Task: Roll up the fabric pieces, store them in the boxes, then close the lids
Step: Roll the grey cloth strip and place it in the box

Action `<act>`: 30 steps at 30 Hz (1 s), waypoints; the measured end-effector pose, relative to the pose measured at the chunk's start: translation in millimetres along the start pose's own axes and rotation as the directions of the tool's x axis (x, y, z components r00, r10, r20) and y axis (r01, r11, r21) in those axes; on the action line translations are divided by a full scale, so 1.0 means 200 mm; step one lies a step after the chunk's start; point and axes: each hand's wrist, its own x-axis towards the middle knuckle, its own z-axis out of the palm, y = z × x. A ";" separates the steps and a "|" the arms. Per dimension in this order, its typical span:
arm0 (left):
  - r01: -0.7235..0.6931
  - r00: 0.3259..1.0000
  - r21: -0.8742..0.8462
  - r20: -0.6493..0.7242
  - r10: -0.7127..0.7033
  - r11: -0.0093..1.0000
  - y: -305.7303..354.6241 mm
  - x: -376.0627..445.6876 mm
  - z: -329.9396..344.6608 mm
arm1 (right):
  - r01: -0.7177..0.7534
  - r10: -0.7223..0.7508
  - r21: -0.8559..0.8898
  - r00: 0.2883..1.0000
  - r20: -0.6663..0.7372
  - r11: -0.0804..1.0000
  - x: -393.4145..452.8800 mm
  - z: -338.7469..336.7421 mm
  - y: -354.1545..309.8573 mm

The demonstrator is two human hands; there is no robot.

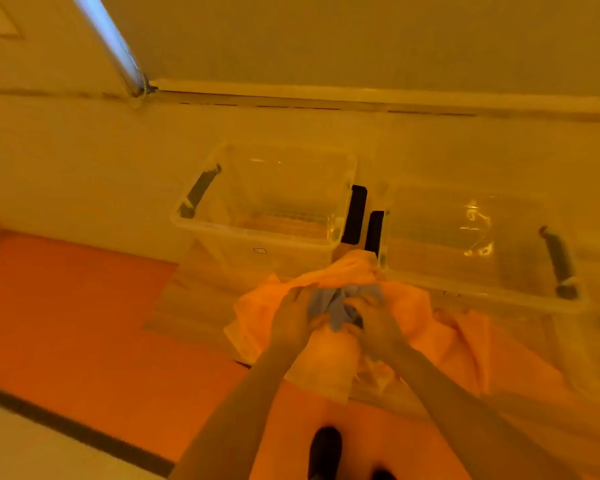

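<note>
Both our hands, left (293,318) and right (371,320), pinch small grey-blue soft cloth piece (333,306) over orange fabric heap (413,327), just before two clear plastic boxes (257,230). Light, limp, we judge; grip edges, roll tight.

Clear glossy plastic boxes (267,202), black matt handles (355,214); soft matt cloth pieces (336,306)
</note>
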 end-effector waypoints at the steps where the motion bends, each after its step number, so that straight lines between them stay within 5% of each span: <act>1: -0.011 1.000 -0.019 -0.004 0.011 1.000 -0.03 0.01 0.01 | 0.002 -0.002 -0.012 1.000 0.003 1.000 0.01 0.02 0.00; 10: 0.050 0.998 -0.066 0.039 -0.047 0.997 -0.11 0.08 0.12 | -0.009 0.015 0.074 0.997 -0.077 0.997 0.06 0.13 0.00; 18: 0.119 0.993 -0.168 0.018 -0.117 0.979 -0.15 0.07 0.20 | -0.105 0.174 0.299 0.961 -0.215 0.948 0.06 0.17 0.02; 25: 0.056 0.995 -0.236 -0.065 -0.074 0.970 -0.07 0.09 0.16 | -0.048 0.123 0.310 0.966 -0.227 0.949 0.07 0.15 0.04; 30: -0.022 0.988 -0.334 -0.150 -0.030 0.942 0.04 0.11 0.14 | 0.006 0.106 0.291 0.924 -0.368 0.957 0.05 0.08 0.04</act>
